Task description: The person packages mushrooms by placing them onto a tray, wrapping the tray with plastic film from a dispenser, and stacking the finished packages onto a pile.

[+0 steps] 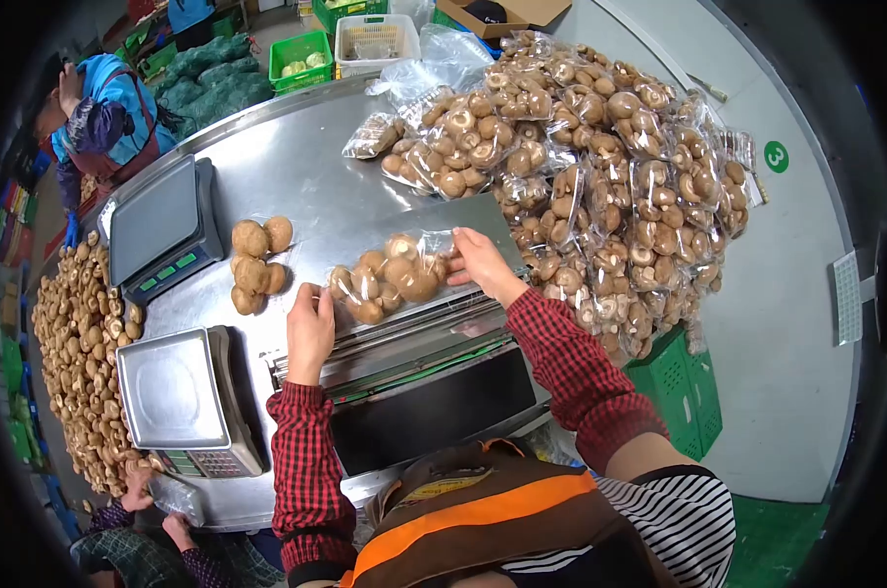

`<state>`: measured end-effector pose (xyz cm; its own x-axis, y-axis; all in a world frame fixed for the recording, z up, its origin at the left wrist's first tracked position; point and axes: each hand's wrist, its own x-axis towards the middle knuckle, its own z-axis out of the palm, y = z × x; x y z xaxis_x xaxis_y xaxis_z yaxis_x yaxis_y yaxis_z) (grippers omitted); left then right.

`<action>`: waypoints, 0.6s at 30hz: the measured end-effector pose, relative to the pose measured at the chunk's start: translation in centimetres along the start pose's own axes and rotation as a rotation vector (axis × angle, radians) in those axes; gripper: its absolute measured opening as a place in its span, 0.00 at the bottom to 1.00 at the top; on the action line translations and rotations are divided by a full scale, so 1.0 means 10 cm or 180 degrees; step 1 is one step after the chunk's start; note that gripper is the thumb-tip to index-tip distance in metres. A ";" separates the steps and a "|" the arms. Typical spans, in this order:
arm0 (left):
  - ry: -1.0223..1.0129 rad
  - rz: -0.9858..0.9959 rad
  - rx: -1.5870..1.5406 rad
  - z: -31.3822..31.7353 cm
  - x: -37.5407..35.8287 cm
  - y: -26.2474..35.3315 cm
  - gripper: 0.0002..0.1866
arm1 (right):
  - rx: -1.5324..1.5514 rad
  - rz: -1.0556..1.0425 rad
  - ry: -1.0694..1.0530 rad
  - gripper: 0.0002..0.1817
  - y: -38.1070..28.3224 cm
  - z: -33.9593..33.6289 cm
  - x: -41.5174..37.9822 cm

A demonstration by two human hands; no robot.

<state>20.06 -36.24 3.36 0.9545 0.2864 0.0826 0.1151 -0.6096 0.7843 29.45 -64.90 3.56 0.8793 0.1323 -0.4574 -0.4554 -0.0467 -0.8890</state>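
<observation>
A clear plastic bag of brown mushrooms (390, 277) is stretched between my hands. My left hand (309, 328) is closed at its left end, with thumb and fingers pinched together. At the right end, my right hand (483, 265) grips the bag's plastic near its edge. The bag lies just behind the long bar of what looks like a bag sealer (414, 353), on the side away from me. A small group of mushrooms (251, 263) sits on the steel table (287, 132), left of the bag and beyond my left hand.
Bagged mushrooms (640, 186) are heaped at right. Two scales, one farther (159, 225) and one nearer (174, 392), stand at left beside loose mushrooms (81, 363). A co-worker (120, 118) stands far left; another person's hands (159, 505) hold a bag. Green crates (679, 392) stand at lower right.
</observation>
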 end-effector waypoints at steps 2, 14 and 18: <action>-0.0684 -0.0542 -0.0835 -0.07 -0.02 0.00 0.13 | 0.0144 -0.0017 0.0066 0.19 -0.04 -0.08 -0.23; -0.1897 0.0195 -0.0097 -0.67 -1.38 0.10 0.19 | 0.0664 0.0506 0.0438 0.19 0.92 -0.22 -2.46; -0.1348 -0.0732 -0.1707 -0.33 -1.77 0.09 0.18 | 0.0101 0.0153 0.1374 0.18 1.39 -0.03 -2.66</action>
<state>2.41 -39.41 4.63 0.9596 -0.0138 -0.2811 0.2788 -0.0905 0.9561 -0.26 -69.36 3.36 0.8314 -0.2959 -0.4703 -0.4953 -0.0112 -0.8686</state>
